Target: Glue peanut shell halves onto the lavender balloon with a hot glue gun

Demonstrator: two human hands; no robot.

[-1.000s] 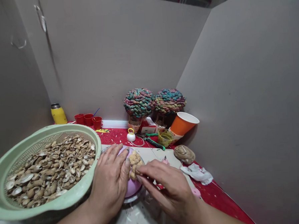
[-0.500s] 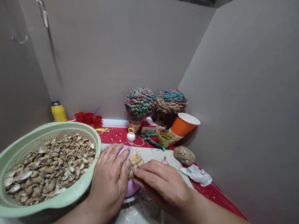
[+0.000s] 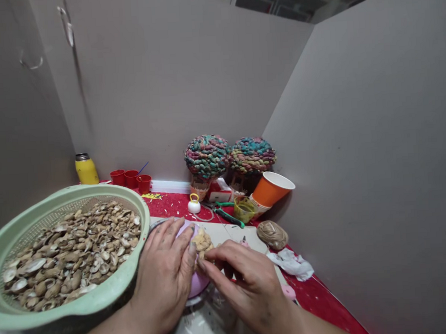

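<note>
My left hand [image 3: 166,269] curves over the left side of a smooth purple rounded form [image 3: 198,284], its fingers laid along the surface. Tan peanut shells [image 3: 202,242] cover part of the form, between my two hands. My right hand [image 3: 247,280] has thumb and index finger pinched at the lower edge of these shells, on what looks like a peanut shell, mostly hidden by the fingertips. Partly behind my right hand lies a pink tool [image 3: 288,292] with a dark tip, probably a glue gun.
A green colander [image 3: 138,271] of peanut shells stands at left. Behind are a yellow bottle [image 3: 86,170], red cups [image 3: 131,179], two colourful balloon-shaped crafts [image 3: 207,157], green-handled pliers [image 3: 231,218] and an orange paper cup [image 3: 269,190]. Twine [image 3: 272,234] and a crumpled tissue [image 3: 293,264] lie right.
My right hand's fingers have opened out from a flatter, closed pose into a pinch at the shells. My left hand stays on the purple form. The view has shifted slightly.
</note>
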